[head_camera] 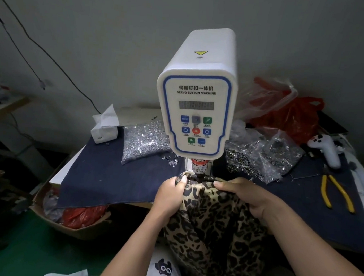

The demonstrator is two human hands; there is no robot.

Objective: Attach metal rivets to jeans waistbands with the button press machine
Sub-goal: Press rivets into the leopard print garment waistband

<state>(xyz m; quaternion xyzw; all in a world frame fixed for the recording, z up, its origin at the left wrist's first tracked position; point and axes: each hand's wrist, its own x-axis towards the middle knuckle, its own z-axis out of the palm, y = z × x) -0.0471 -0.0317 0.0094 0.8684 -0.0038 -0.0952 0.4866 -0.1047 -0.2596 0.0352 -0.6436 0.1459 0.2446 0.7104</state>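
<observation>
Under the white button press machine [196, 109] on the counter [101, 182], the soft, floppy leopard-print jeans [212, 223] probably sag unless stretched, so the left hand [170, 193] and right hand [242, 195] each pinch the waistband [208, 180] beside the punch [199, 175].

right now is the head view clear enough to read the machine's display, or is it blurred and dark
Head view: the display on the machine is too faint and blurred to read; corners fall dark and wide-angle bent; the left hand is brightly lit, near glare, at the cloth; the right hand is evenly lit.
</observation>
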